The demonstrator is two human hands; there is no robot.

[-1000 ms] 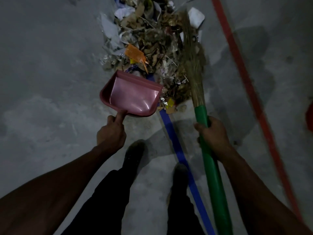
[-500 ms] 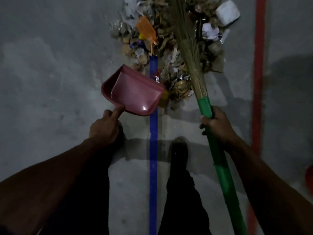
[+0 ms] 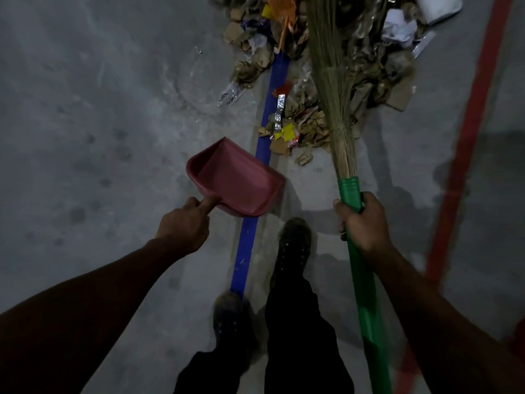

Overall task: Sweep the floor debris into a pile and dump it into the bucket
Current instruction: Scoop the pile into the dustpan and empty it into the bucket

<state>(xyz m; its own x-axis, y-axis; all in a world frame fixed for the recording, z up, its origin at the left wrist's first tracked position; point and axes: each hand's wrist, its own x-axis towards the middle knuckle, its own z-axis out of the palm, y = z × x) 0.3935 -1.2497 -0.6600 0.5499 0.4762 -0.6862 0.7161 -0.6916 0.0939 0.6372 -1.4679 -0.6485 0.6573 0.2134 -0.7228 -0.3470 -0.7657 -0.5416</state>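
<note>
A pile of debris (image 3: 326,66), made of cardboard scraps, paper, foil and wrappers, lies on the concrete floor at the top centre. My left hand (image 3: 184,226) holds a pink dustpan (image 3: 235,179) by its handle, index finger stretched along it; the pan is empty and hangs just short of the pile's near edge. My right hand (image 3: 360,223) grips the green handle of a broom (image 3: 332,89). Its straw bristles lie across the right part of the pile. No bucket is in view.
A blue tape line (image 3: 247,240) runs along the floor under the dustpan and into the pile. A red line (image 3: 466,132) runs up the right side. My two shoes (image 3: 292,245) stand near the blue line. A red object shows at the right edge (image 3: 521,331).
The pile has slid toward the top of the view as I stepped back. The dustpan has come away from the debris and now hangs apart from it. Both hands keep their holds.
</note>
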